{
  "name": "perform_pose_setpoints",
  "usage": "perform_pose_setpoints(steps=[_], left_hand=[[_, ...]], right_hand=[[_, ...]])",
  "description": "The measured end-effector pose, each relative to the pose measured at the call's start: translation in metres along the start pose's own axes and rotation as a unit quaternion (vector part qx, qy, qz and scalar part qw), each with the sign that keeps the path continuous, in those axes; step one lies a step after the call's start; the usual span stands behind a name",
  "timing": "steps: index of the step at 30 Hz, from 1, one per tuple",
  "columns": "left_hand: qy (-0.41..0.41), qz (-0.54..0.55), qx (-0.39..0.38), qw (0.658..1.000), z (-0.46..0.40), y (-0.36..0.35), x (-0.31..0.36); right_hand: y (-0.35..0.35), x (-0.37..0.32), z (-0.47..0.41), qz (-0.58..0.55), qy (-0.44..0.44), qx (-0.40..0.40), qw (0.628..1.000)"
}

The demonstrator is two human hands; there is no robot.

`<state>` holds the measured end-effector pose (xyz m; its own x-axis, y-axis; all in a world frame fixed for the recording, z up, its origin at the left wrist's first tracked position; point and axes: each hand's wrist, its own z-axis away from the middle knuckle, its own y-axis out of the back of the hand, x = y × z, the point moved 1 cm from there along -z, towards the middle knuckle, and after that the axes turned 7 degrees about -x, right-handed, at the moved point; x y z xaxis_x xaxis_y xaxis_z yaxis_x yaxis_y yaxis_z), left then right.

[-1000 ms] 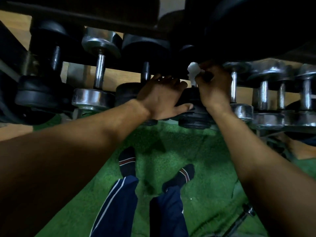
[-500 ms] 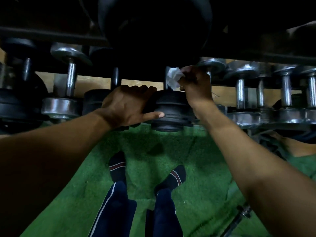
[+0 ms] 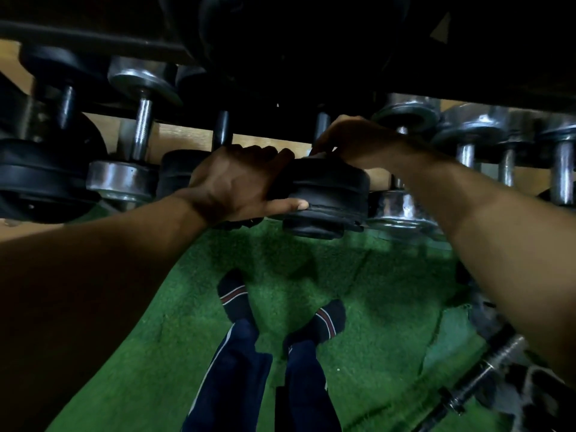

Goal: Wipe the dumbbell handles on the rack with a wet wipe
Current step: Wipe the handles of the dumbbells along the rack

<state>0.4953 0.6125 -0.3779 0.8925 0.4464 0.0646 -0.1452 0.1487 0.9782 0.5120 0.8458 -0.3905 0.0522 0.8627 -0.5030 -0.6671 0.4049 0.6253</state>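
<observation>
Handle (image 3: 321, 123) of the black dumbbell (image 3: 327, 194) stands upright on the rack (image 3: 93, 42), near the middle of the row, its near weight end jutting out over the green floor. The right hand (image 3: 355, 141) is curled round the lower part of that handle, just above the weight; only a small pale sliver of the wet wipe (image 3: 334, 149) shows beneath the fingers, so the wipe seems bunched inside the grip, pinched against the metal. The left hand (image 3: 237, 182) steadies the same dumbbell, fingers hooked over the top of the near weight and thumb pressed flat under its side.

To do this step well, the right hand would likely want to keep the wipe wrapped fully round the bar and travel its whole length with a slight twist, so that the far side, which cannot be seen from here, gets covered too. The left hand should hold firm, since the weight overhangs the rack edge above the person's socked feet (image 3: 237, 300).

Chrome dumbbells (image 3: 134, 145) stand to either side in the row, their handles apparently awaiting the same treatment. A threaded bar (image 3: 486, 375) lies on the floor at lower right.
</observation>
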Motion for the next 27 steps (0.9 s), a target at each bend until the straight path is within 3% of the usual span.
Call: perform_pose_setpoints(steps=[2, 7, 9, 11, 15, 17, 23, 27], left_hand=[[0.000, 0.001, 0.001, 1.000, -0.001, 0.000, 0.001], [0.008, -0.017, 0.006, 1.000, 0.001, -0.002, -0.001], [0.007, -0.015, 0.009, 1.000, 0.000, -0.002, 0.000], [0.006, -0.015, 0.010, 1.000, -0.001, -0.002, 0.001], [0.007, -0.024, 0.018, 1.000, 0.002, -0.003, 0.000], [0.007, -0.023, 0.017, 1.000, 0.002, -0.002, 0.001], [0.010, -0.019, 0.016, 1.000, 0.002, 0.000, 0.001], [0.009, -0.015, 0.016, 1.000, 0.002, 0.000, 0.002]], right_hand=[[0.002, -0.001, -0.001, 0.055, 0.012, 0.021, 0.998], [-0.013, 0.009, -0.009, 0.028, -0.032, 0.250, 0.967], [-0.018, 0.012, -0.009, 0.019, -0.045, 0.288, 0.956], [-0.015, 0.012, -0.008, 0.001, -0.052, 0.267, 0.962], [-0.008, 0.010, -0.008, 0.028, -0.030, 0.120, 0.992], [-0.007, 0.009, -0.009, 0.041, -0.031, 0.114, 0.992], [-0.006, 0.001, -0.016, 0.037, -0.037, 0.229, 0.972], [-0.007, 0.007, -0.017, 0.055, -0.045, 0.178, 0.981]])
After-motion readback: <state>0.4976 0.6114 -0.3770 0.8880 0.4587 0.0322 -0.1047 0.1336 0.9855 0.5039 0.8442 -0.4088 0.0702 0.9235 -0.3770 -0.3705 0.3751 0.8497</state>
